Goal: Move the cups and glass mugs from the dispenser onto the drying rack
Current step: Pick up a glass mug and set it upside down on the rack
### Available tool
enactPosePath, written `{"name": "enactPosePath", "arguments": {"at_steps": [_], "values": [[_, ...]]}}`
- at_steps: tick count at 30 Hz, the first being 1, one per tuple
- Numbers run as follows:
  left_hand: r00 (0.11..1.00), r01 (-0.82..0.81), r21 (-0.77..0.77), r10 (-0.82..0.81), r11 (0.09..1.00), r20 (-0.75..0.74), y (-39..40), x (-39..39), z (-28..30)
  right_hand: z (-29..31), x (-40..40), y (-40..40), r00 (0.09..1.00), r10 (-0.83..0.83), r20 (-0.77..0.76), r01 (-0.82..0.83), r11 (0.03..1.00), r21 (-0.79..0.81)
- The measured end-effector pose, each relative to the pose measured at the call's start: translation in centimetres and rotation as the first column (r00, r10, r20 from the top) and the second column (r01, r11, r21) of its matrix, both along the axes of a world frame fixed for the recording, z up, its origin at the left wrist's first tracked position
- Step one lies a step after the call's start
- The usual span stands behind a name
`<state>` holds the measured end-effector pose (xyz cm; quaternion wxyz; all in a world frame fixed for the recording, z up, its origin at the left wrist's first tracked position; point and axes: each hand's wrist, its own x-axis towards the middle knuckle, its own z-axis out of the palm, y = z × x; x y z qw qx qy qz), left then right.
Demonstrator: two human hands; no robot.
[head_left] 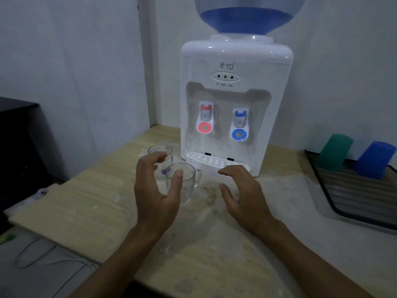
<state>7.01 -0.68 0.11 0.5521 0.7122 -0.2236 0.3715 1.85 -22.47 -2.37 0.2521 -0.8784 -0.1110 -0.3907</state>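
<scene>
Two clear glass mugs stand on the wooden table left of the white water dispenser (234, 100): a near mug (189, 181) with its handle to the right, and a far mug (160, 152) behind it. My left hand (156, 190) curls open around the near mug's left side, thumb by its rim, without gripping it. My right hand (240, 194) hovers open just right of that mug, in front of the drip tray (212, 161). At the right, a green cup (334, 152) and a blue cup (374, 159) sit upside down on the black drying rack (343, 194).
A blue water bottle (247, 16) tops the dispenser, which has a red and a blue tap. The table (90, 205) is stained. A dark box (19, 134) stands at the left, and white cables (43, 257) lie below the table's left edge.
</scene>
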Motion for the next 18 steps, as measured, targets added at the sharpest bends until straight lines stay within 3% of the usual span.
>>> {"name": "enactPosePath", "arguments": {"at_steps": [5,9,18], "values": [[0.972,0.091,0.104,-0.065,0.99,-0.227,-0.2,1.4,-1.7,-0.4,-0.2,0.3,0.998,0.024,-0.066,-0.036,0.983,-0.179],[0.931,0.163,0.196,-0.085,0.967,-0.355,-0.9,1.9,-2.2,-0.4,-1.2,-0.2,0.998,0.0,-0.057,-0.007,0.993,-0.115],[0.912,0.193,0.22,-0.092,0.956,-0.399,-0.5,1.6,-2.2,-0.1,-1.9,-1.2,0.997,-0.064,-0.053,0.065,0.998,0.015]]}}
